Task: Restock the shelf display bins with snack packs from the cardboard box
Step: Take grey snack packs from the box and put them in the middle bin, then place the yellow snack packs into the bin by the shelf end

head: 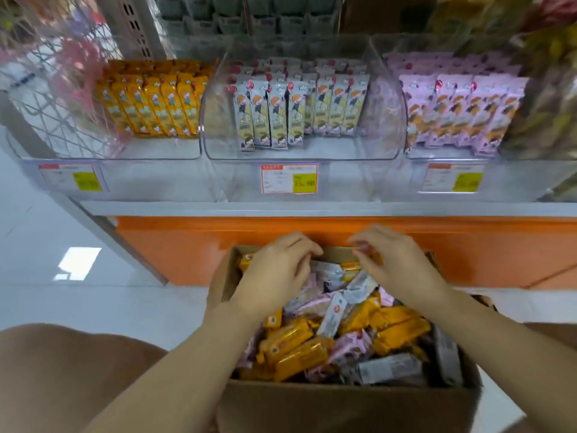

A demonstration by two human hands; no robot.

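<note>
Both hands deep in the cardboard box [343, 404] at six o'clock! Left grip [274, 273] and right grip [396, 267] curl over snack packs [299, 348] at its twelve o'clock end; whether either holds one, can't tell. Display bins [299, 153] at twelve look part-filled, and the box is loaded, so plenty left.

Left hand [274, 273], right hand [396, 260] (fingers [304, 249] curled)

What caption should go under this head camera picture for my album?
Left hand and right hand reach into a cardboard box of snack packs below three clear shelf bins.
</note>
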